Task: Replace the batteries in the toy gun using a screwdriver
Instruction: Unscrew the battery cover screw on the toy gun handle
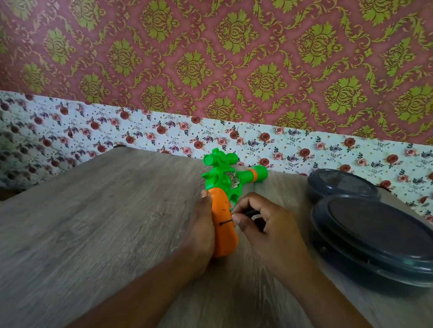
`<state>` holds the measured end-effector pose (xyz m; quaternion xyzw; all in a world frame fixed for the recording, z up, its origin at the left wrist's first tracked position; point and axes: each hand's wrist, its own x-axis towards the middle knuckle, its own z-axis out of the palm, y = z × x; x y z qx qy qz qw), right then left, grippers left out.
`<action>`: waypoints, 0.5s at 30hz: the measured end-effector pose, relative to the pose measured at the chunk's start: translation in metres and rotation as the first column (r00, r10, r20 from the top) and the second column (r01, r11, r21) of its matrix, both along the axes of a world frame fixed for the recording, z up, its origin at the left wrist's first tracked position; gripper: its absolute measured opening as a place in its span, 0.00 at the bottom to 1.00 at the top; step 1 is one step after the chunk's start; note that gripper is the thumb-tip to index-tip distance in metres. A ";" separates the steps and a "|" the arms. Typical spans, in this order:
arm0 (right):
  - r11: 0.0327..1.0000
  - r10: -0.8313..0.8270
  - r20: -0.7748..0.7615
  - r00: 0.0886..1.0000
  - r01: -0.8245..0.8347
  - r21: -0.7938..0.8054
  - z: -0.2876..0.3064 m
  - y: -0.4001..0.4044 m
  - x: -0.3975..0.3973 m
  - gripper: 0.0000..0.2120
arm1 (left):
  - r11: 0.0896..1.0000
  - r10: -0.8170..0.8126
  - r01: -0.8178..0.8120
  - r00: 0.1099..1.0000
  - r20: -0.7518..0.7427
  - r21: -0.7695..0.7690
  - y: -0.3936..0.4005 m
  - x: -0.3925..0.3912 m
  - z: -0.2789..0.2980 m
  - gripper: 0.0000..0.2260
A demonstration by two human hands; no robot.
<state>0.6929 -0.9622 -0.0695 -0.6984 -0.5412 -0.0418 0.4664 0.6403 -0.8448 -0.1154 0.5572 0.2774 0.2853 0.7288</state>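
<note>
A toy gun [230,182] with a green body and an orange grip lies on the wooden table [84,216], barrel pointing to the far right. My left hand [202,223] holds the orange grip from its left side, thumb up by the top of the grip. My right hand [264,229] pinches a small black screwdriver [242,216]. Its thin shaft lies across the grip and the tip touches the orange plastic. Most of the handle is hidden inside my curled fingers.
Two dark round lidded containers stand at the right: a large one [378,239] close to my right hand and a smaller one [341,186] behind it. A flowered wall runs right behind the table's far edge. Bare wood lies to the left of the gun.
</note>
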 end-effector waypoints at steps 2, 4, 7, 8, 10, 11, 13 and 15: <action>1.000 0.000 -0.019 1.000 0.000 0.009 -0.001 0.002 -0.003 0.04 | 1.000 0.001 -0.001 1.000 0.003 -0.002 -0.001 -0.002 0.002 0.32; 1.000 -0.016 0.009 1.000 0.016 -0.003 -0.001 0.002 -0.005 0.04 | 1.000 -0.004 0.005 1.000 0.011 -0.009 -0.002 -0.002 0.003 0.29; 0.989 -0.114 0.177 0.978 0.128 -0.069 -0.002 0.001 -0.005 0.07 | 1.000 0.002 -0.002 1.000 0.008 0.003 -0.003 -0.004 0.004 0.26; 0.983 -0.139 0.226 0.964 0.162 -0.087 -0.002 0.000 -0.004 0.07 | 1.000 0.004 -0.004 1.000 0.000 -0.002 -0.003 -0.003 0.003 0.24; 0.981 -0.128 0.243 0.962 0.159 -0.112 -0.001 0.000 -0.003 0.06 | 1.000 0.012 -0.012 1.000 -0.004 -0.015 -0.003 -0.004 0.003 0.22; 0.983 -0.102 0.228 0.968 0.133 -0.124 -0.001 0.000 -0.003 0.04 | 1.000 0.012 -0.012 1.000 -0.011 -0.003 -0.005 -0.005 0.004 0.23; 0.990 -0.046 0.147 0.988 0.065 -0.124 0.001 0.000 -0.002 0.04 | 1.000 -0.008 0.008 1.000 -0.012 0.016 -0.004 -0.004 0.003 0.29; 0.992 -0.002 0.039 0.999 0.006 -0.122 0.004 -0.001 -0.002 0.04 | 1.000 -0.025 0.025 1.000 -0.005 0.010 -0.004 -0.004 0.005 0.31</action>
